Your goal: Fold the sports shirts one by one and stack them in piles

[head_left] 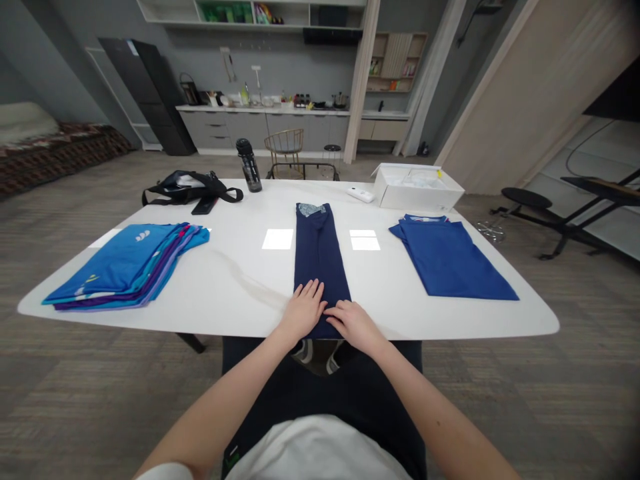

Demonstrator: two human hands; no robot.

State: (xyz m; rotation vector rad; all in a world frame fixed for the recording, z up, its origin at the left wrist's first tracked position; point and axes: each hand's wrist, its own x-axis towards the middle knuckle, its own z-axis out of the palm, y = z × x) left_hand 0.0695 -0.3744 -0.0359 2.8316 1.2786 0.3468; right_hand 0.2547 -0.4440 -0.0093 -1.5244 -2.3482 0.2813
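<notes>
A long, narrow folded navy garment (pixel 320 257) lies lengthwise in the middle of the white table, with a light patterned inner lining showing at its far end. My left hand (pixel 304 308) rests flat on its near part, fingers stretched forward. On the near right edge of the cloth is my right hand (pixel 353 323), its fingers slightly bent and pointing left, thumb apart from them. The fingertips of both hands almost meet. To the left lies a stack of folded blue and purple shirts (pixel 120 257); on the right, a folded royal-blue shirt (pixel 453 257).
On the white table (pixel 240 300), a black bag (pixel 183 187), a dark phone (pixel 204 205) and a black bottle (pixel 249 167) stand far left. A white box (pixel 419 189) and a small white device (pixel 361 195) are far right. Behind is a chair (pixel 285 143).
</notes>
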